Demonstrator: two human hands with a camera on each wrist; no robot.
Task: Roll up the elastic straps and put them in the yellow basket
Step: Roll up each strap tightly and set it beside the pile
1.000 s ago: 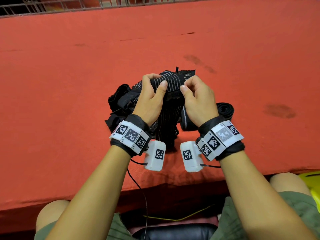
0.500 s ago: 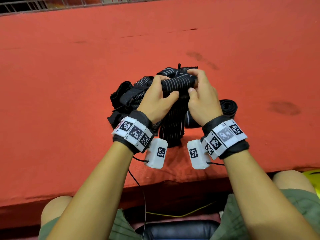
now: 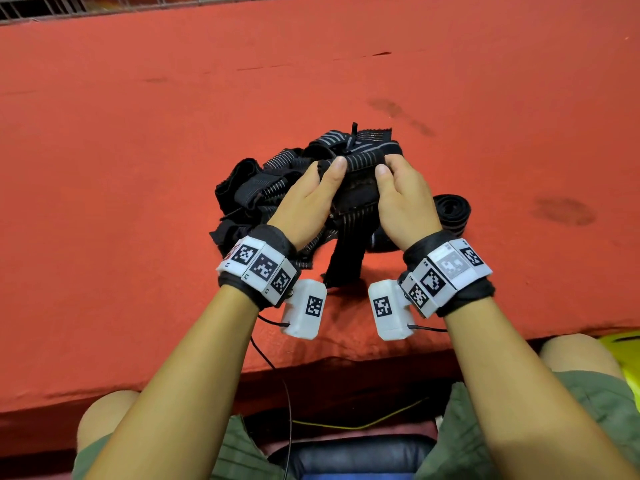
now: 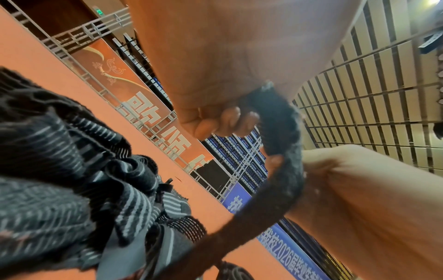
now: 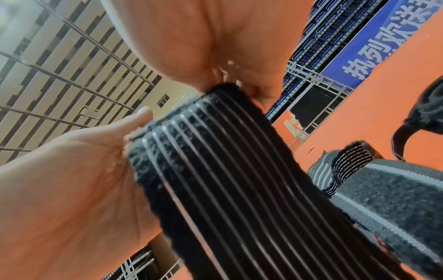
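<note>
Nearest, low at the right edge by the knee: a bit of the yellow basket (image 3: 623, 344), off the table (image 3: 138, 168) and down on the right hand's side.

Then the two hands, close together over the table edge, wrists bent, backs up. Left hand (image 3: 304, 206) and right hand (image 3: 403, 202) both curled round the rolled end of one striped strap (image 3: 363, 161), thumbs on the near side, other fingers (image 4: 230, 117) tucked behind. Small roll only, lying sideways from hand to hand, held up off the table. Loose tail (image 3: 346, 251) hanging straight down from it toward the body.

Looks like rolling in the middle, with much tail left to wind up.

Just behind and to the left: a messy pile of more straps (image 3: 263, 188), not rolled yet. Just right of the right hand: one rolled strap (image 3: 450, 211) lying on the table, not in the basket yet.
</note>
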